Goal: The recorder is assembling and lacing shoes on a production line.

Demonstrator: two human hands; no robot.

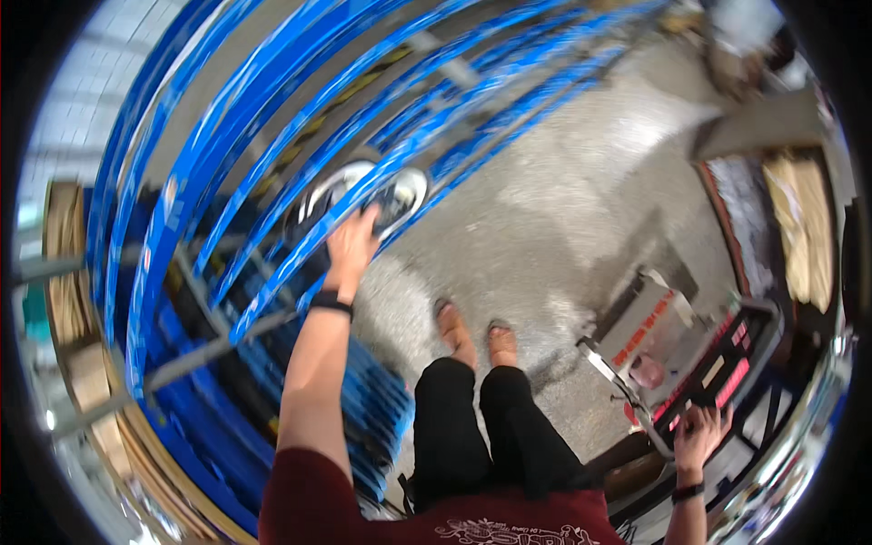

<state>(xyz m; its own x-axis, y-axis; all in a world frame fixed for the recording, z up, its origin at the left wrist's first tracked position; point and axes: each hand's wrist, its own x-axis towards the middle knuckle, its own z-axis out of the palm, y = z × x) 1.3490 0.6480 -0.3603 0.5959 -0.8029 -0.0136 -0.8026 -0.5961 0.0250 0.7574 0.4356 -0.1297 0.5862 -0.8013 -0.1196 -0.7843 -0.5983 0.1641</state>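
Note:
My left hand [352, 247] reaches in among the blue bars of a rack, its fingers closed at a pair of dark, white-rimmed things that look like shoes [411, 194]. Blur and a slanting blue bar [295, 272] partly hide the pair and the grip. At the lower right my right hand [698, 438] holds nothing, its fingers apart. It lies against the near edge of a dark panel with pink-red strips [731, 381], beside a pale tray or board with red print [649, 331].
Several blue-wrapped bars [245, 82] fill the left, with stacked cardboard [68, 272] beyond them. Grey floor [536, 236] lies around my feet. At the right a box [727, 232] holds brown paper [799, 227]. Another person [740, 54], blurred, is at the far right.

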